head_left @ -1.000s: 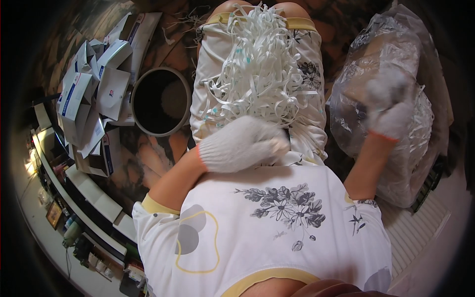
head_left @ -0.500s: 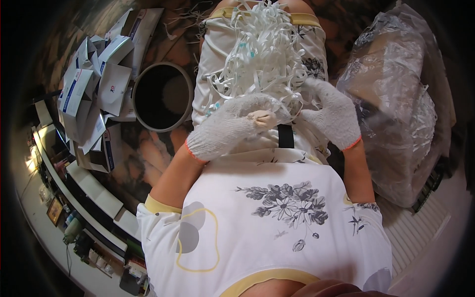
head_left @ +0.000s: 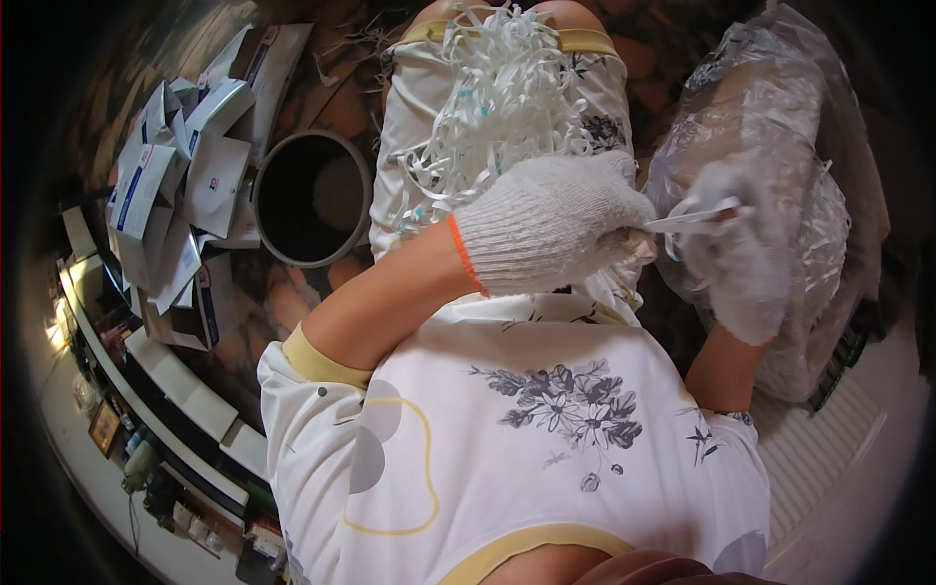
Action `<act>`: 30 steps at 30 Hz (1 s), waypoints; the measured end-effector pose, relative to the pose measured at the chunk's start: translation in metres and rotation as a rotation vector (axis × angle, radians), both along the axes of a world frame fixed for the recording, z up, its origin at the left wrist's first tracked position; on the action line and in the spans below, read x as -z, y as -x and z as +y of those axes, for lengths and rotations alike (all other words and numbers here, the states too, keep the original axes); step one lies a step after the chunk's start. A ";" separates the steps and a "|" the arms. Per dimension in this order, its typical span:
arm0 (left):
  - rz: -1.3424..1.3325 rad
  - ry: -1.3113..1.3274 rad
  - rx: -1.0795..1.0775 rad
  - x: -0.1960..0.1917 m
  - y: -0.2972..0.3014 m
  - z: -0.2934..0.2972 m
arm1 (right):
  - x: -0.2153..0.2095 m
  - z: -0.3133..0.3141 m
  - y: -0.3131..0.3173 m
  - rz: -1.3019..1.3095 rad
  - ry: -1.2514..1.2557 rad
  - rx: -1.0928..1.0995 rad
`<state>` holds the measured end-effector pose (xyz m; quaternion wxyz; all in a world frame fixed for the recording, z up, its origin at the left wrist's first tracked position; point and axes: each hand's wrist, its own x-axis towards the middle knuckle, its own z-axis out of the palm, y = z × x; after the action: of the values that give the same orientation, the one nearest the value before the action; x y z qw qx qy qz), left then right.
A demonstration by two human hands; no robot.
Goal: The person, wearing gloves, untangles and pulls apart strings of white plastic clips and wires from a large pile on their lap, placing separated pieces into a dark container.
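Both my hands wear white knitted gloves with orange cuffs. My left hand (head_left: 558, 224) is closed, with its fingertips pinched on one end of a narrow white strip (head_left: 682, 222). That strip stretches across to my right hand (head_left: 746, 258), whose fingers appear closed on its other end, though motion smears them. A tangled heap of white strips (head_left: 512, 93) with small pale-blue bits lies on my lap, just beyond my left hand. Behind my right hand stands a clear plastic bag (head_left: 770, 107), with more white strips (head_left: 827, 239) showing through its side.
Left of my legs stands a dark round bin (head_left: 312, 200) with a grey rim. Beyond it, opened white-and-blue cardboard boxes (head_left: 210, 180) are piled on the brown patterned floor (head_left: 292, 307). Loose strips lie on the floor past the bin. A long shelf with small items curves along the left edge.
My hands were close together at the near edge of the heap. Both have shifted right, the right one farther, over the bag, and a strip now spans between them.
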<state>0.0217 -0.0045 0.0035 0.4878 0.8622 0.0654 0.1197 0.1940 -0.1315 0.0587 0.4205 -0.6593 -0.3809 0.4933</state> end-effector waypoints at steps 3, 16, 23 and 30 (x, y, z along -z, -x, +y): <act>0.015 0.047 0.003 -0.011 0.010 0.005 | 0.004 0.004 -0.010 0.241 -0.364 0.151; 0.291 0.799 0.021 -0.007 0.031 0.016 | 0.032 0.024 -0.009 -0.501 -0.316 -0.453; -0.002 0.819 0.000 0.020 0.029 -0.015 | 0.039 0.029 0.025 0.866 -0.254 -0.045; 0.277 0.962 0.100 0.015 0.072 -0.011 | 0.016 0.025 -0.073 0.978 -0.570 0.182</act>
<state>-0.0507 -0.0158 -0.0116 0.8220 0.5494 0.1357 -0.0629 0.2672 -0.1062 0.0430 0.7498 -0.2452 -0.2018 0.5805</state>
